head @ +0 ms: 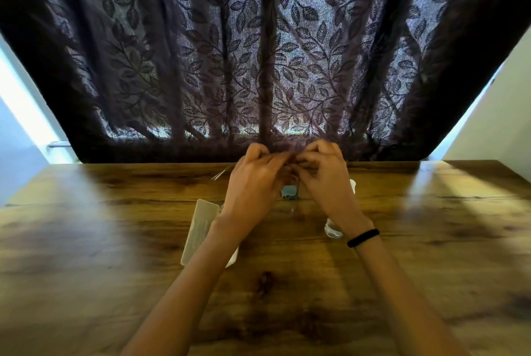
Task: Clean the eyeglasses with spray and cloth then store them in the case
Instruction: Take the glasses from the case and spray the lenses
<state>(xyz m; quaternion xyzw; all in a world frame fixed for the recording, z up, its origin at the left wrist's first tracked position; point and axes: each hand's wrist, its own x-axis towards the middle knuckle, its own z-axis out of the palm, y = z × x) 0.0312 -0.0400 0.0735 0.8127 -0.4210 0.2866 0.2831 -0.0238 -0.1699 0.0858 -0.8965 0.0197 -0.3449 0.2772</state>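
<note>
My left hand [253, 183] and my right hand [324, 174] meet above the far middle of the table, fingers pinched together on the thin-framed eyeglasses [296, 197]. One temple sticks out to the left and another hangs down between my hands. A small pale blue patch below my fingers is either a lens or a cloth; I cannot tell which. The translucent case [199, 229] lies on the table under my left forearm. A clear spray bottle [333, 229] lies beneath my right wrist, mostly hidden.
The wooden table [115, 240] runs to a far edge just behind my hands, where a dark leaf-patterned curtain [258, 54] hangs. A white edge [233, 258] shows under my left forearm beside the case. A black band circles my right wrist.
</note>
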